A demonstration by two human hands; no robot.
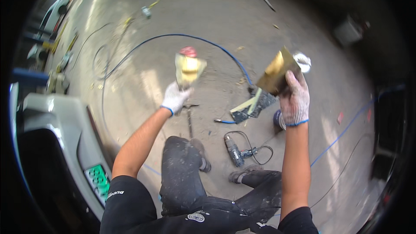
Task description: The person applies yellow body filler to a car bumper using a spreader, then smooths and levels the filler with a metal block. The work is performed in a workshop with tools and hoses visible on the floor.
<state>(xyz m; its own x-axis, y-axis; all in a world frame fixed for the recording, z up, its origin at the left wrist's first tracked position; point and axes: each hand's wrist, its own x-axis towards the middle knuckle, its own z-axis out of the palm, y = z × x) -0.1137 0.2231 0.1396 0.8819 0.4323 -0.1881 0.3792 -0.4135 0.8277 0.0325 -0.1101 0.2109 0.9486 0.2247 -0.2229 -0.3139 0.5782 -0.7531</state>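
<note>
My gloved left hand [177, 96] grips a spreader [185, 78] with pale yellow putty on its blade. A red round item [189, 50], too blurred to name, shows just beyond the blade. My gloved right hand [294, 97] holds a thin, dull metal plate [275, 80] with a yellow putty lump on it, thumb over its face. A white round item [302, 62] shows partly behind the plate. Below the plate, dark sheets [253, 106] with cream tape strips lie on the floor. A dark container [278, 121] is partly hidden by my right wrist.
A heat gun [235, 151] with cord lies by my feet. A blue hose [203, 39] loops across the concrete floor [143, 43]. A white car's rear [67, 121] borders the left. A bucket [349, 30] stands at upper right; assorted tools [58, 78] lie at far left.
</note>
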